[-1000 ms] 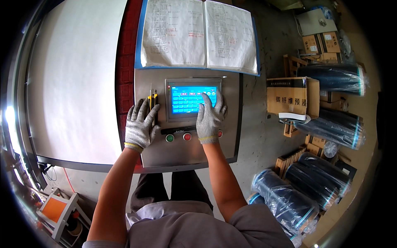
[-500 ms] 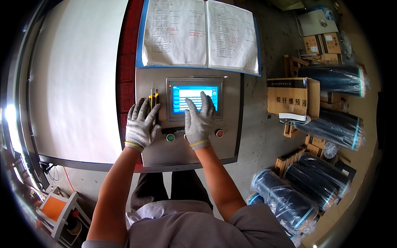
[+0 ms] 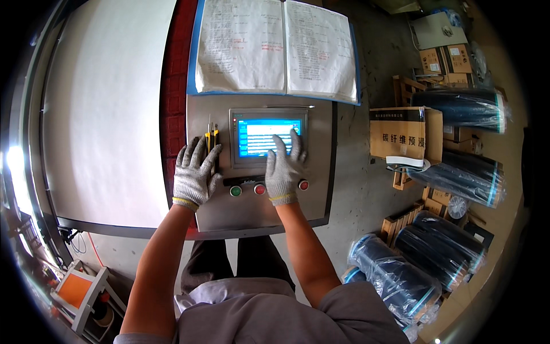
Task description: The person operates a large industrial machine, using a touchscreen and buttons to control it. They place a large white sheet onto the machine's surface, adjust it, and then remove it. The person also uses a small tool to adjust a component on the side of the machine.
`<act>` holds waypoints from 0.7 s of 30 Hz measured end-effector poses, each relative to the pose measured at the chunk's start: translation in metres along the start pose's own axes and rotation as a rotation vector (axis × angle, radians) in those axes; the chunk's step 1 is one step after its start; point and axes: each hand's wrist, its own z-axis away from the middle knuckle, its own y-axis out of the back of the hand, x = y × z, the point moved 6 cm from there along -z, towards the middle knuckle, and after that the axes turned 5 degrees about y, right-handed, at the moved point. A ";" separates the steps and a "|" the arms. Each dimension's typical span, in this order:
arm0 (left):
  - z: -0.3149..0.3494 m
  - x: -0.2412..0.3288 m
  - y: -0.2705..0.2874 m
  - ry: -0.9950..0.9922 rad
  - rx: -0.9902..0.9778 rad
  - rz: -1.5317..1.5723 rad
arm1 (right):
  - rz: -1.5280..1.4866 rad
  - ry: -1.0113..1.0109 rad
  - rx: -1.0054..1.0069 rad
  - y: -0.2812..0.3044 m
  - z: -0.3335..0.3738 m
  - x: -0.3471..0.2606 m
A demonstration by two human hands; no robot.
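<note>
1. In the head view, one metal console (image 3: 229, 215) carried one lit touchscreen (image 3: 258, 137) and, below it, three round buttons (image 3: 235, 191): one green, two red.
2. The gloved right hand (image 3: 285, 172) was over the touchscreen's lower right part, its fingers spread and gripping nothing; whether a fingertip touched the surface could not be told.
3. The left hand (image 3: 195, 175), also gloved, rested at the console's left edge, fingers fanned apart, just beside two yellow-handled tools (image 3: 212, 137).
4. Above the touchscreen lay one thin rod (image 3: 292, 106) and, beyond that, one blue binder (image 3: 192, 80) with two facing pages (image 3: 240, 46).
5. To the right were one large cardboard box (image 3: 398, 137) and at least five plastic-wrapped dark rolls (image 3: 395, 281); overlap hid the exact count.
</note>
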 end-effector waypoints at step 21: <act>0.000 0.001 0.002 -0.016 0.026 -0.005 | 0.034 0.074 -0.032 0.001 -0.017 -0.009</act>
